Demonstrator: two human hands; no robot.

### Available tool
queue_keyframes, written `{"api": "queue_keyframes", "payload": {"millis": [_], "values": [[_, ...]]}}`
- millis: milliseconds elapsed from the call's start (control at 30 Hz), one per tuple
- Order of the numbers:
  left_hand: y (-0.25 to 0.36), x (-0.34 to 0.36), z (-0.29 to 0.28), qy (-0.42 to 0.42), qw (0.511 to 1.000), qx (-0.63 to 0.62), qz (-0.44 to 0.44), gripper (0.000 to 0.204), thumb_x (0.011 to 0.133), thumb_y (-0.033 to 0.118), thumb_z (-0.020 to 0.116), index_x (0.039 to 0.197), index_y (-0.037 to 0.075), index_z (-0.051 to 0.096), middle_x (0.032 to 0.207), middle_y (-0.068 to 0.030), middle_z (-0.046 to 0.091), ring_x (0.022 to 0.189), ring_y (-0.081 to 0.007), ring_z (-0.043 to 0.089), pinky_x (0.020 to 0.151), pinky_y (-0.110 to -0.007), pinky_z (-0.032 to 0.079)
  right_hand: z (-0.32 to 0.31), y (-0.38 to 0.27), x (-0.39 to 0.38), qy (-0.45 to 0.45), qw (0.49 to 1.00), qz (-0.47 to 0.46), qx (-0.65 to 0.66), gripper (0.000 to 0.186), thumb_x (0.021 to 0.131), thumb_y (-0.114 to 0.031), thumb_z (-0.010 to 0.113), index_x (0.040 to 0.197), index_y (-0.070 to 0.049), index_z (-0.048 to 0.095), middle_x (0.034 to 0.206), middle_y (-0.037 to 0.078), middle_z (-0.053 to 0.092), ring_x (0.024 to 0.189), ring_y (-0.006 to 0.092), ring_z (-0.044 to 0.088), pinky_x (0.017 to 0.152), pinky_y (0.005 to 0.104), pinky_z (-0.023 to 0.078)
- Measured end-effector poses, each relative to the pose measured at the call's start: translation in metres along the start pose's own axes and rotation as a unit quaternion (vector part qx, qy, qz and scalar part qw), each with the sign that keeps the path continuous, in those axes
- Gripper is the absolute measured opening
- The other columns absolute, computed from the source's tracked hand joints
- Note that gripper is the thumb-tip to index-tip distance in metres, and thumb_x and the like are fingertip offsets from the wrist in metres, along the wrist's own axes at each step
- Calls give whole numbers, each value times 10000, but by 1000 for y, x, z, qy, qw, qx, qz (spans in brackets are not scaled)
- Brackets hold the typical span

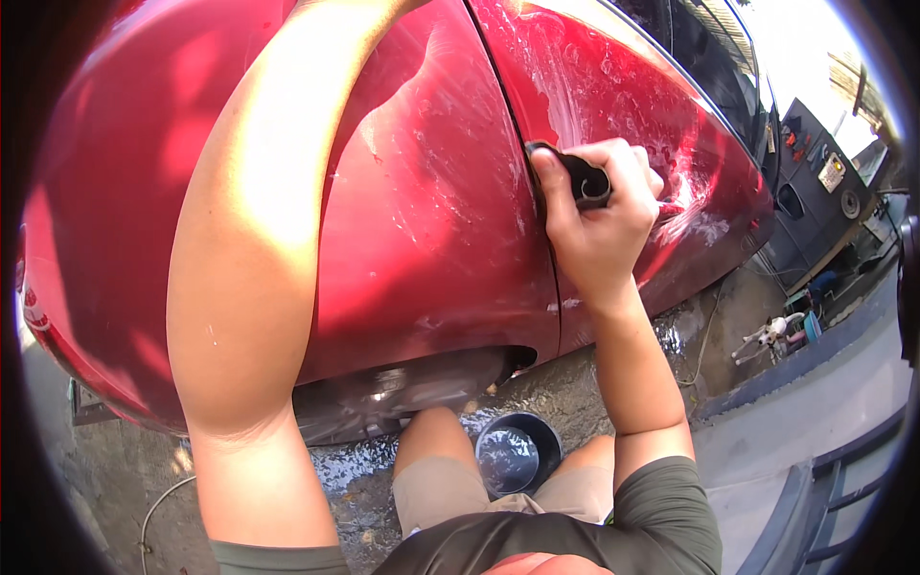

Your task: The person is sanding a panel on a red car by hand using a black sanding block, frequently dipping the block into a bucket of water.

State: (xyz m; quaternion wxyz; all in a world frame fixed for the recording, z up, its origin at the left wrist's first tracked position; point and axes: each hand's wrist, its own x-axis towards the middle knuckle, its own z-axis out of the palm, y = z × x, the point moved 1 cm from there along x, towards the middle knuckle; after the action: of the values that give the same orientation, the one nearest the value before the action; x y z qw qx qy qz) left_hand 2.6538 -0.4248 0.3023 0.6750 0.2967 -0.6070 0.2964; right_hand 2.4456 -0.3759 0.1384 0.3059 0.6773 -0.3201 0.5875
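Note:
My right hand (606, 216) is closed around a curled black sheet (586, 182) that looks like sandpaper, with my thumb along its near side. The sheet is against the red car's side panel (422, 240), at the dark vertical seam beside the door (623, 86). Whitish smears and drips streak the red paint around it. My left arm (254, 220) stretches up across the panel to the top edge of the picture, and its hand is outside the frame.
Between my knees stands a dark bucket (517, 450) with water in it. A car wheel (383, 388) sits below the panel, above wet ground. At the right are a small white dog (769, 333), a dark cabinet-like panel (815, 196) and blue-grey metal rails (824, 498). A thin hose (146, 527) lies at lower left.

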Motion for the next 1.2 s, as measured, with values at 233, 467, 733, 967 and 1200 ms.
{"api": "queue_keyframes", "payload": {"millis": [233,467,733,967,1200], "values": [[4,-1,-4,-25,999,-37,-23,244,878,240,659,853,2,702,804,-218,707,795,-379,721,743,-455,572,27,5,48,-6,998,40,40,254,792,-270,865,805,-111,667,760,32,645,769,271,607,770,413,380],[2,-4,5,5,999,41,24,219,870,234,655,870,24,717,809,-193,710,787,-360,718,738,-457,572,21,9,37,10,1000,2,2,248,784,-260,870,794,-114,670,756,18,645,734,265,596,781,386,375],[4,-1,-6,-40,998,-46,-12,234,855,255,666,912,38,730,825,-189,717,816,-367,723,779,-462,576,-14,6,-15,-30,999,15,-21,238,774,-229,889,787,-126,675,747,-3,626,717,232,566,780,379,360],[17,-15,-4,-4,997,74,29,230,836,236,660,877,20,728,877,-226,727,852,-398,723,800,-484,576,44,13,76,48,994,-87,48,281,827,-237,875,833,-28,687,699,88,653,589,218,602,583,334,462],[-1,-3,2,-31,999,36,17,227,822,232,667,866,18,730,863,-226,728,838,-400,725,799,-486,578,-11,13,-26,-14,1000,15,-15,229,799,-227,882,797,-122,679,730,1,625,708,222,571,776,360,377]]}}
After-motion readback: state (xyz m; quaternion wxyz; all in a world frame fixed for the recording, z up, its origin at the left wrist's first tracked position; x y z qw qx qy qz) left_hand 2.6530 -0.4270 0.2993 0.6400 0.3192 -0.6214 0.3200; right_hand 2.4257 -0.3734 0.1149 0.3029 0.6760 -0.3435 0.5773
